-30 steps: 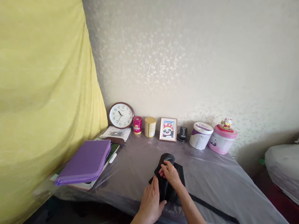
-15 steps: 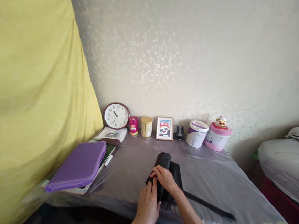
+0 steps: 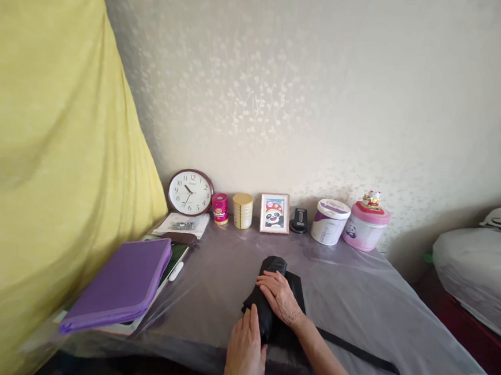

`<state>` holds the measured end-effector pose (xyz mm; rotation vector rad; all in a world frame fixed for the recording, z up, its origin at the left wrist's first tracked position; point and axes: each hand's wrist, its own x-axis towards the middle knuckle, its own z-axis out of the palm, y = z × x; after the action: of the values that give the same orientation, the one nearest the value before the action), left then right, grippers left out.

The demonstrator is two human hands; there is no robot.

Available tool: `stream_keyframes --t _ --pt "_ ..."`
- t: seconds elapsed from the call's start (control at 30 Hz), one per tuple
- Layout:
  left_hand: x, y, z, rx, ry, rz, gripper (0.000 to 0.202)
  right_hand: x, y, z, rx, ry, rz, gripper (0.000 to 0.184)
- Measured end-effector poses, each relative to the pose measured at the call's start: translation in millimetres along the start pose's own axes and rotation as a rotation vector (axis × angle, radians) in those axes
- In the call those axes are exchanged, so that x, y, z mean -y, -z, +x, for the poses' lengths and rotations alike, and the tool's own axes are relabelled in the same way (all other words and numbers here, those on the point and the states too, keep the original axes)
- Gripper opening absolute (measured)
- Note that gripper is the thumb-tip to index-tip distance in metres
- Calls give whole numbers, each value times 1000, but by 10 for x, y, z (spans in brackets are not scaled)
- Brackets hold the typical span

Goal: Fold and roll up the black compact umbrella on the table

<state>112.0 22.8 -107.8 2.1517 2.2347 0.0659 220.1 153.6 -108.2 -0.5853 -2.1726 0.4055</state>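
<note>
A rolled bundle of black, slightly shiny fabric (image 3: 267, 319) lies on the covered table in front of me. Its far end is rounded, and a flat black flap (image 3: 296, 288) spreads out beside it on the right. My right hand (image 3: 281, 300) rests over the top of the bundle, its fingers curved around the roll. Along the near left side lies my left hand (image 3: 246, 347), fingers stretched out and touching the fabric. A long black strap (image 3: 361, 352) trails toward the lower right. Both palms' undersides are hidden.
At the back stand a clock (image 3: 191, 192), a pink can (image 3: 220, 208), a yellow can (image 3: 243, 211), a framed panda picture (image 3: 274, 213), a black device (image 3: 299, 220) and two tubs (image 3: 329, 222). A purple folder (image 3: 119, 284) lies left. Plastic covers the table (image 3: 349, 289).
My right hand has slid forward and flattened over the bundle. My left hand has drawn slightly back toward the near edge, away from the right fingers. The view has shifted slightly.
</note>
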Motion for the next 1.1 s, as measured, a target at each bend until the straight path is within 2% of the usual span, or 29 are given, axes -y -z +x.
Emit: stream_keyframes --t 0.2,0.37,0.47,0.57,0.73,0.87,1.0,1.1 --pt "1 100 -7 83 19 15 72 -384 -37 216 9 -87 -116 27" --pt "-1 147 -10 32 38 -21 73 -582 -55 346 26 -294 -203 22" --pt "5 163 -21 26 43 -21 72 -657 38 358 -48 -455 -225 24" --pt "21 163 -33 42 34 -51 70 -698 252 217 -147 -618 -228 25" --pt "39 148 -43 42 27 -146 71 -603 582 -323 -229 -862 -88 25" --pt "40 141 -44 17 20 -177 72 -388 580 -652 -205 -974 141 30" --pt "45 130 -35 7 33 -205 72 -177 504 -705 -214 -1065 295 30" --pt "52 132 -32 -1 35 -202 72 -63 485 -652 -222 -1027 266 31"
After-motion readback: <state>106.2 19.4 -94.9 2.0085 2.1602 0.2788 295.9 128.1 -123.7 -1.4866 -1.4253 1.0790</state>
